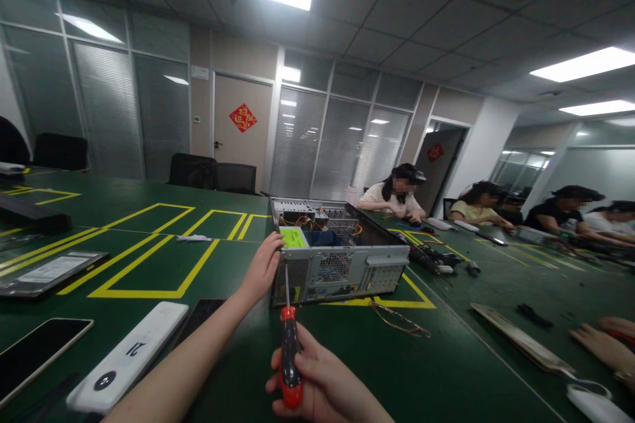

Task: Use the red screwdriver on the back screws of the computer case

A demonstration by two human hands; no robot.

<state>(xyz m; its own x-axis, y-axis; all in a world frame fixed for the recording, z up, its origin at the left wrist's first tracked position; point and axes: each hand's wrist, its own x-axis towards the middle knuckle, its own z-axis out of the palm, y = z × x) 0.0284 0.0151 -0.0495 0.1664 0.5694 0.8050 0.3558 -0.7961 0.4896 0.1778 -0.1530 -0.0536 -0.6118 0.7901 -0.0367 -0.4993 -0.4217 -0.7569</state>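
Note:
An open computer case (357, 264) lies on the green table, its rear panel facing me and its top side uncovered, with wires and a power supply with a yellow-green label (294, 238) inside. My left hand (262, 264) rests against the case's left corner beside that label, fingers bent over the edge. My right hand (317, 377) is wrapped round the red and black handle of a screwdriver (291, 357). The screwdriver's shaft points up to the left part of the rear panel; whether its tip sits in a screw cannot be made out.
On the green table (238, 344), a white device (129, 357) and a phone (40, 350) lie left, glasses (399, 318) right of centre, and dark cables (436, 258) beyond the case. Several people sit at the right; another person's hand (600, 347) is at the right edge.

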